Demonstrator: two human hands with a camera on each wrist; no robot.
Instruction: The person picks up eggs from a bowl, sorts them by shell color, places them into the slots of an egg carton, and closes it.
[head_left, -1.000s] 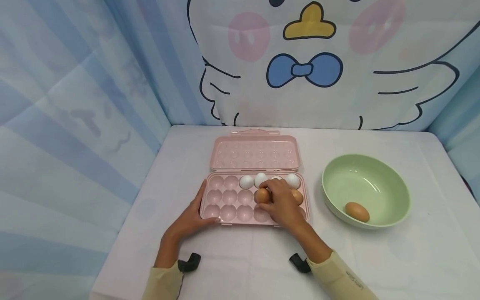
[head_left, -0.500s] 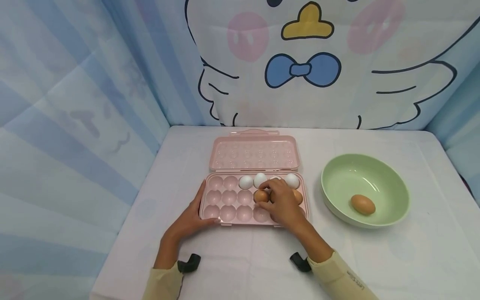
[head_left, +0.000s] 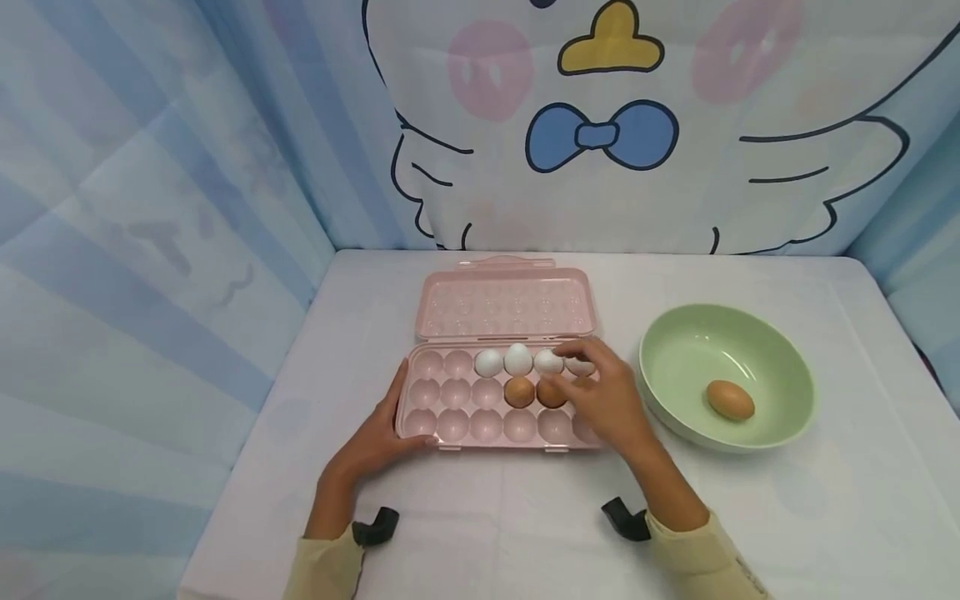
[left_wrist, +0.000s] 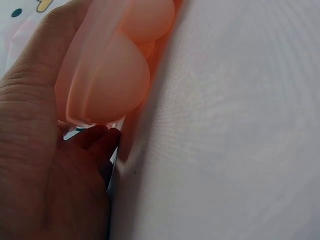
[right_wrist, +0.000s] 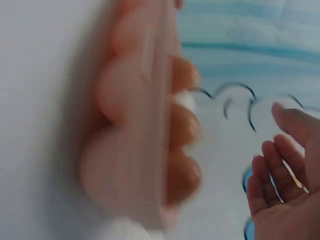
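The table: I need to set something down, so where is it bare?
Bare patches of table: in front of the egg tray; left of its open lid; in front of the green bowl, right of the right sleeve. Crowded: the tray's right end, where the right hand is above the eggs, close to the bowl.

Draws right hand (head_left: 611, 398) off the tray's (head_left: 454, 426) brown eggs (head_left: 519, 392), rightward. Shows the bowl's (head_left: 783, 367) egg (head_left: 730, 400) rolled back from the near rim.
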